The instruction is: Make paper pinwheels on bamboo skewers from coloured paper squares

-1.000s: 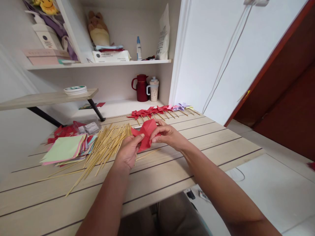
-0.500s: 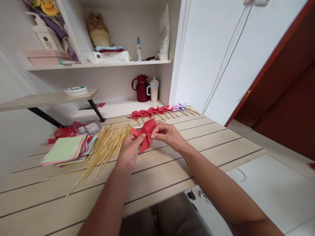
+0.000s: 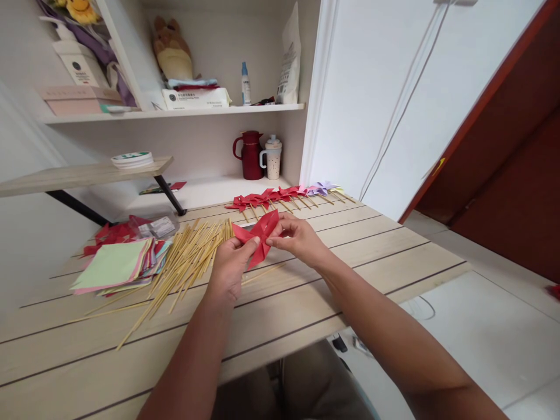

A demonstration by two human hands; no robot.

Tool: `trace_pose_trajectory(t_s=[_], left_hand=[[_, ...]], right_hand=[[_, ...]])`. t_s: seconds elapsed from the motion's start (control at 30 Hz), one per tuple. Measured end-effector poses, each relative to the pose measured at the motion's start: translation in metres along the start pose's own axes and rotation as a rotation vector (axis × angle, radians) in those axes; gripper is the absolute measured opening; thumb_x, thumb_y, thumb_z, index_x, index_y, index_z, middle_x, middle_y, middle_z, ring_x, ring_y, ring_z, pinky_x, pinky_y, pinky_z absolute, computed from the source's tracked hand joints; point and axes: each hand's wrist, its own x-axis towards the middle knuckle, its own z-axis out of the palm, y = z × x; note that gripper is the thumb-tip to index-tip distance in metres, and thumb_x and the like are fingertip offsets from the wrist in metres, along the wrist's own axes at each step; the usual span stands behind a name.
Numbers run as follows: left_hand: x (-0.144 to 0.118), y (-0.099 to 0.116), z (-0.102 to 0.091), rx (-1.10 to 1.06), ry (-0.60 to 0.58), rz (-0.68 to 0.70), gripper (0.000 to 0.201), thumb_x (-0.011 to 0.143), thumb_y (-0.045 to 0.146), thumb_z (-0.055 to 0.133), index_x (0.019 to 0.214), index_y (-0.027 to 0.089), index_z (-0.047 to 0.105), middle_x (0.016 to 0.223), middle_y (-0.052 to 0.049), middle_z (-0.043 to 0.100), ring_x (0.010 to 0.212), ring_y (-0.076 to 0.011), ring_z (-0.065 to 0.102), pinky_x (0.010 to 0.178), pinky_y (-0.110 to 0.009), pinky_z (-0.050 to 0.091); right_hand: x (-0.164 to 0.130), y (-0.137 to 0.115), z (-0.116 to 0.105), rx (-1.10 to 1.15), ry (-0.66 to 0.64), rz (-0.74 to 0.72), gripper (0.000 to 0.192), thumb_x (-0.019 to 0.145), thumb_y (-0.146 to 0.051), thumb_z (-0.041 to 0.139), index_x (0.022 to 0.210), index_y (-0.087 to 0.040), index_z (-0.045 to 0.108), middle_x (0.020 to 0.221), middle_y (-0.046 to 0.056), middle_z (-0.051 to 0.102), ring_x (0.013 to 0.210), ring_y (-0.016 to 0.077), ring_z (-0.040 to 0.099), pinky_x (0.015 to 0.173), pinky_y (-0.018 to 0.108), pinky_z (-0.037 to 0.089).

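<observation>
A folded red paper pinwheel [image 3: 261, 234] is held just above the wooden table [image 3: 306, 291] between both hands. My left hand [image 3: 230, 265] pinches its left side with thumb and fingers. My right hand [image 3: 297, 236] pinches the centre from the right. A single thin wooden stick [image 3: 262, 273] lies on the table under the hands. A loose heap of wooden sticks [image 3: 186, 262] lies just left of my left hand.
A stack of coloured paper squares [image 3: 116, 265] lies at the left. A row of finished pinwheels on sticks [image 3: 280, 197] lies at the table's far edge. Behind stand a red jug [image 3: 250, 154] and a cup [image 3: 273, 157]. The table's edge drops off at the right.
The red paper's flaps have been drawn in to the centre, so it looks narrower and more folded. Both hands stay in nearly the same place.
</observation>
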Motion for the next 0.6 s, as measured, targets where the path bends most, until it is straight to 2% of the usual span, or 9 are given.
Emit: trace_pose_trajectory(t_s=[0.6], left_hand=[[-0.0022,0.0018,0.0014,0.022,0.001,0.013,0.030,0.060,0.032,0.092,0.077,0.014,0.075,0.081,-0.009,0.078,0.070,-0.0180,0.070,0.070,-0.029,0.054]], right_hand=[[-0.0003,0.0023,-0.0007,-0.053,-0.007,-0.002,0.027,0.072,-0.038,0.086,0.063,-0.020,0.068,0.097,0.004,0.062,0.089,0.0189,0.062,0.084,0.036,0.050]])
